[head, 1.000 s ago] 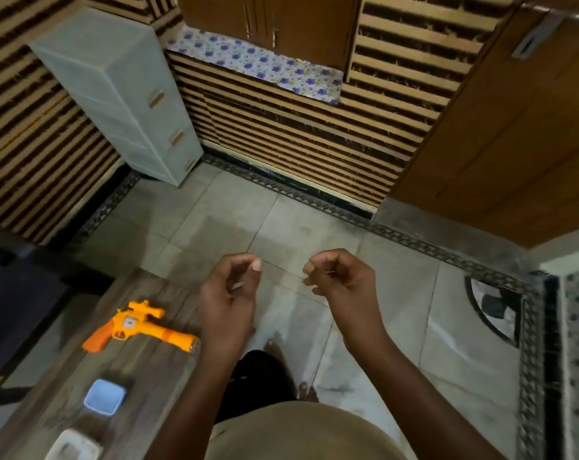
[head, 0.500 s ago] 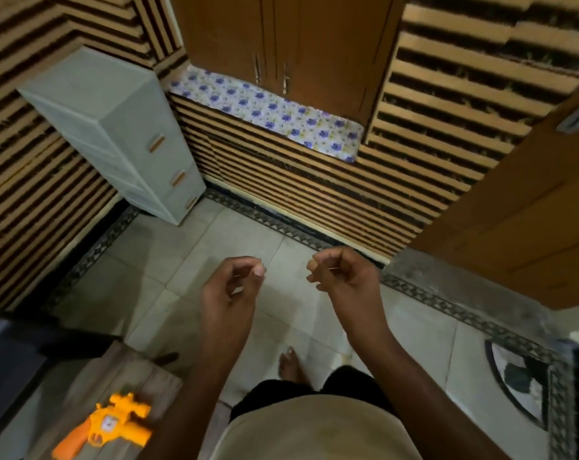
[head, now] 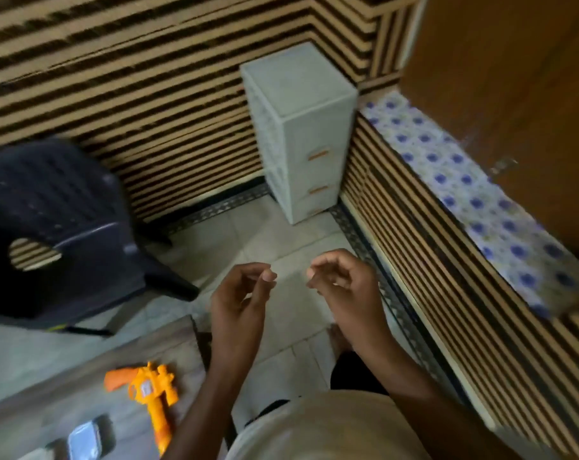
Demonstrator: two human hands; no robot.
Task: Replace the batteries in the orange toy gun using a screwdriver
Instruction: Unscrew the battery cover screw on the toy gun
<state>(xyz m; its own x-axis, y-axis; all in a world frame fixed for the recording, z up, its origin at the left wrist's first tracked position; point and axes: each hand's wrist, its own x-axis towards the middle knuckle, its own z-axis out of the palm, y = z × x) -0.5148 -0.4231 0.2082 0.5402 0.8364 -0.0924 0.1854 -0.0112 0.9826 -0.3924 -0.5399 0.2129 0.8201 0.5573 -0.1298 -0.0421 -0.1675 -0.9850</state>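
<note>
Striped walls surround a wooden tabletop [head: 82,390] carrying the orange toy gun [head: 152,393], barrel toward the person, below-left of the left hand [head: 240,300]; right hand [head: 344,287] farther. Each grip loosely curled, empty.

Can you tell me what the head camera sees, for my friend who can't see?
Two empty hands, left hand and right hand, hover over the floor. An orange toy gun lies untouched on a wooden table.

Both bare hands raised mid-frame, apart. Left hand [head: 240,298] fingers loosely curled, thumb near fingertips, holding nothing. Right hand [head: 346,283] likewise curled, empty. Forearms enter from bottom.
</note>
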